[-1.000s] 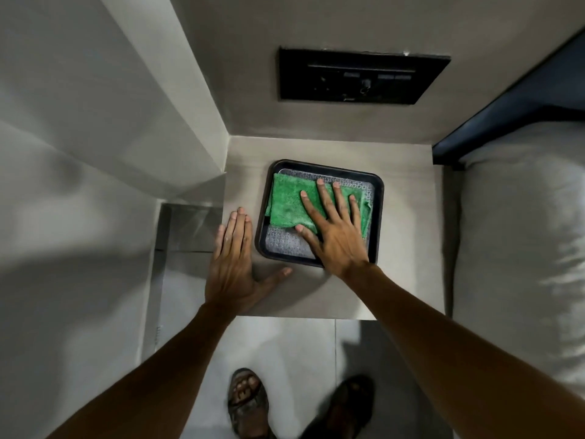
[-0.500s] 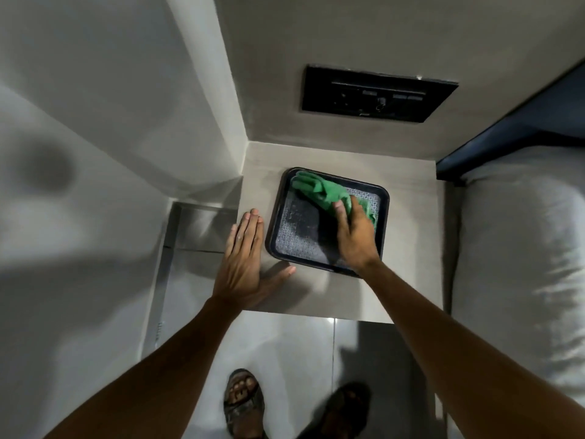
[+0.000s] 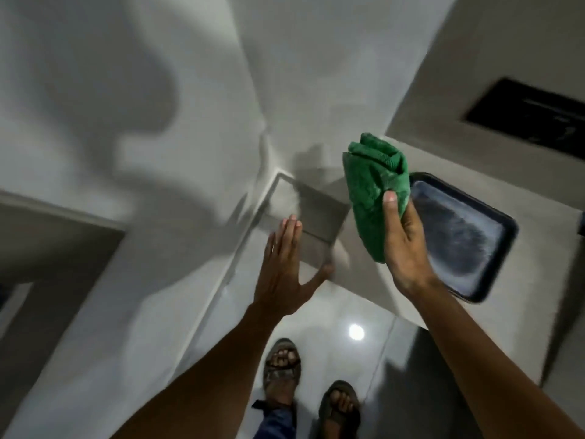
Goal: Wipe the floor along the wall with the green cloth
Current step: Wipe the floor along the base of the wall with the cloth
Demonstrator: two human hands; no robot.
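My right hand (image 3: 403, 245) grips the bunched green cloth (image 3: 375, 188) and holds it up in the air, left of the black tray (image 3: 493, 274) it came from. My left hand (image 3: 283, 267) is open, fingers together and thumb spread, raised off the small table (image 3: 519, 315) and hovering over its left edge. Below, the glossy tiled floor (image 3: 319, 327) runs along the white wall (image 3: 104, 280) on the left. The frame is motion-blurred.
A black switch panel (image 3: 525, 114) is on the back wall at the upper right. My feet in sandals (image 3: 281, 365) stand on the floor near the bottom. A narrow floor strip with a grey skirting (image 3: 304, 204) lies between wall and table.
My right hand has lifted the green cloth out of the tray and to the left. My left hand came off the table. The view has swung left toward the wall.
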